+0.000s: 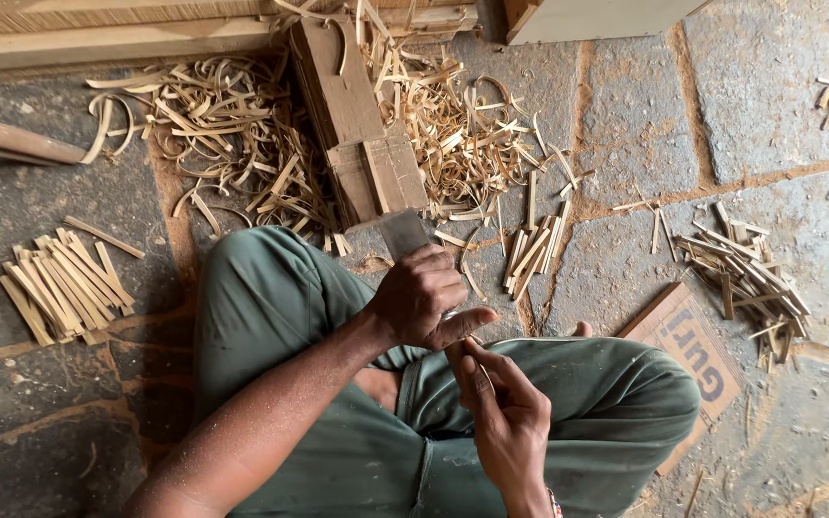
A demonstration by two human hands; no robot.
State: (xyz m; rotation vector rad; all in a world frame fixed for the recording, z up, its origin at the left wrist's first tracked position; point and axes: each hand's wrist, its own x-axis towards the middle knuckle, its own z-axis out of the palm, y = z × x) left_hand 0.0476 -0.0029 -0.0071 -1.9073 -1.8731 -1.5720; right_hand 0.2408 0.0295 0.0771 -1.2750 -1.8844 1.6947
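I sit cross-legged on a stone floor in green trousers [280,288]. My left hand [421,299] is closed around the handle of a flat dark metal blade [403,233], which points away from me over a wooden block [362,144]. My right hand [503,414] is just below it, fingers pinched together and touching the left thumb. I cannot see whether anything thin is held between those fingers. A pile of curled bamboo shavings [242,134] lies around the block.
A bundle of short cut bamboo sticks [64,283] lies at the left, a smaller one [532,251] in front of my knee, and loose strips [750,278] at the right. A piece of cardboard [698,360] lies by my right knee. Wooden planks [98,43] run along the top.
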